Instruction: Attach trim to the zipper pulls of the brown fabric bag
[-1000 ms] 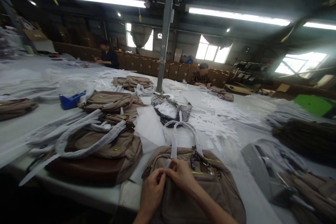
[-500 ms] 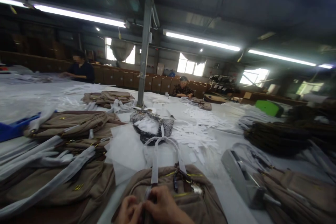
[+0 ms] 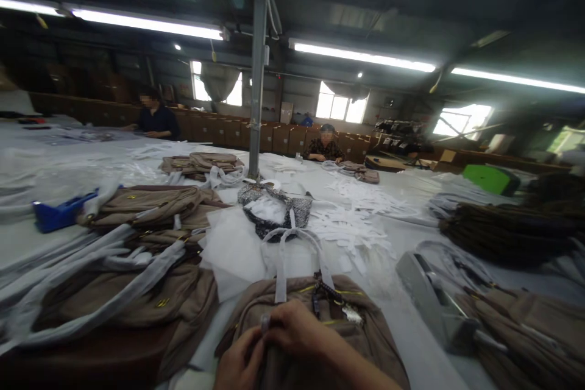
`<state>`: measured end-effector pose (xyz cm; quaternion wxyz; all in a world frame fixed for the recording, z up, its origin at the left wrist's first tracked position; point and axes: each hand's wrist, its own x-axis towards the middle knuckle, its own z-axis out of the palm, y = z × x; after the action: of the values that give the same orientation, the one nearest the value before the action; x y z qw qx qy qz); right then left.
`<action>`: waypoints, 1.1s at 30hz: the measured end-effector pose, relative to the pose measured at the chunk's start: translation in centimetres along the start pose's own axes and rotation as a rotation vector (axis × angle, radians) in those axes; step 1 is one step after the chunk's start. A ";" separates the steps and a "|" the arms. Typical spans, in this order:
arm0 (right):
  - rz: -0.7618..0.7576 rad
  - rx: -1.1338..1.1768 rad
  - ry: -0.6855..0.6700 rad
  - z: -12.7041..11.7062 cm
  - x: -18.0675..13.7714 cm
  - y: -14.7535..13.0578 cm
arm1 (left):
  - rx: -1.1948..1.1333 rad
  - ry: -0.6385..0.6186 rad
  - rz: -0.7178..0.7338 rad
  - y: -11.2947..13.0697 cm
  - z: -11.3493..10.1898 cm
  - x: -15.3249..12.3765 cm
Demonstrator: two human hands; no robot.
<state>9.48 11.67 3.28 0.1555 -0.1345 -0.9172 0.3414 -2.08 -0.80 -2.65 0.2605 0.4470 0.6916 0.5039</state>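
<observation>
Only unlabelled tan bag (image 3: 361, 341) under both hands

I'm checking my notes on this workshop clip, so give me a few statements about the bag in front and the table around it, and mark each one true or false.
1. Both hands, the left hand and the right hand, rest on the tan bag nearest the camera. True.
2. The bag's handles are wrapped in white material. True.
3. A red tray sits on the table's left side. False: the tray there is blue.
4. Nobody else is in the room. False: two people sit at the far side, one person in dark clothes and another person near the boxes.
5. A metal pole rises from the table. True.
</observation>
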 end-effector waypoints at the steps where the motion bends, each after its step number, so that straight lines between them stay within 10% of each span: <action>1: -0.003 -0.007 -0.004 -0.1 0.3 0.1 | 0.016 0.028 0.002 0.5 0.2 -0.2; 5: 0.036 0.056 0.023 -0.7 1.0 0.8 | 0.061 0.153 -0.094 2.4 1.2 -0.8; 11: 0.287 0.159 0.483 -1.1 -1.0 -0.4 | 0.008 0.289 -0.165 2.8 2.1 -0.7; 25: 0.274 0.365 0.248 2.3 -1.0 -2.2 | 0.068 0.351 0.012 1.4 3.2 -1.4; 33: 0.239 0.504 0.392 3.3 -1.8 -0.9 | 0.066 0.285 -0.035 1.7 3.1 -1.3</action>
<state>9.75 8.44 1.15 0.3160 -0.2614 -0.7344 0.5408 1.63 -0.32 -2.32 0.1539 0.3670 0.7455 0.5347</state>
